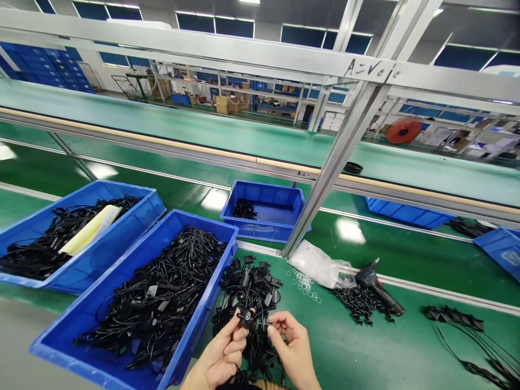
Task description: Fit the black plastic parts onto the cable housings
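Between the thumb and fingers of my left hand (222,352) is a small black plastic part (245,317) with a round face on it. Close by on the right, the thumb and forefinger of my right hand (294,346) are pinched together. Whatever they hold is too small to make out. Both hands are over a heap of black cabled parts (255,284) on the green bench. Thin clear rings (304,281) lie scattered beyond my right hand, beside a plastic bag (317,264).
A large blue bin (233,238) of black cables stands at left, with another blue bin (156,200) behind it. A smaller blue bin (268,230) sits beyond the heap. Right are a power screwdriver (377,290), small black pieces (357,306) and a metal post (325,179).
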The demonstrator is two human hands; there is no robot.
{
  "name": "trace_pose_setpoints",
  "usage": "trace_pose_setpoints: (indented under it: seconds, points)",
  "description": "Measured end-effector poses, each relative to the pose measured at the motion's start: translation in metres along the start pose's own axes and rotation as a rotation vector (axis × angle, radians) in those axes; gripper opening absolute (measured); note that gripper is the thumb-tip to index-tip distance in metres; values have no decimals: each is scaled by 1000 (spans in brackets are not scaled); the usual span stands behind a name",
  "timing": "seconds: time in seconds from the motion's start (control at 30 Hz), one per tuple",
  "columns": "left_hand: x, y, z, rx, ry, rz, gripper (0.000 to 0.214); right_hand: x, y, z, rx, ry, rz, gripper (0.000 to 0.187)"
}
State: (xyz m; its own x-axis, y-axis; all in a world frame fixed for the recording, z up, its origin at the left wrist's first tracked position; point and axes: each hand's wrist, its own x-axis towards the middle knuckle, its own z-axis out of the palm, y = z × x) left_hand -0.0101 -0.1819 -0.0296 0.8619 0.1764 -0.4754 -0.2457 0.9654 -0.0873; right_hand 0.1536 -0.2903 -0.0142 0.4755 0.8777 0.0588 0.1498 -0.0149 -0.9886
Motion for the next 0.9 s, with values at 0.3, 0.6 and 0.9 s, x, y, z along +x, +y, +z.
trace_pose_setpoints:
  seconds: [0.3,0.6,0.9]
  points:
    - [-11,-6,6,29,15,-6,27,1,-35,26,-296,-25,-323,12]
    - [-16,-7,4,16,-58,-21,41,2,-30,33,-476,-53,-411,11]
    - [-11,-9,-2,36,-7,22,35,11,-15,39,-909,36,-479,43]
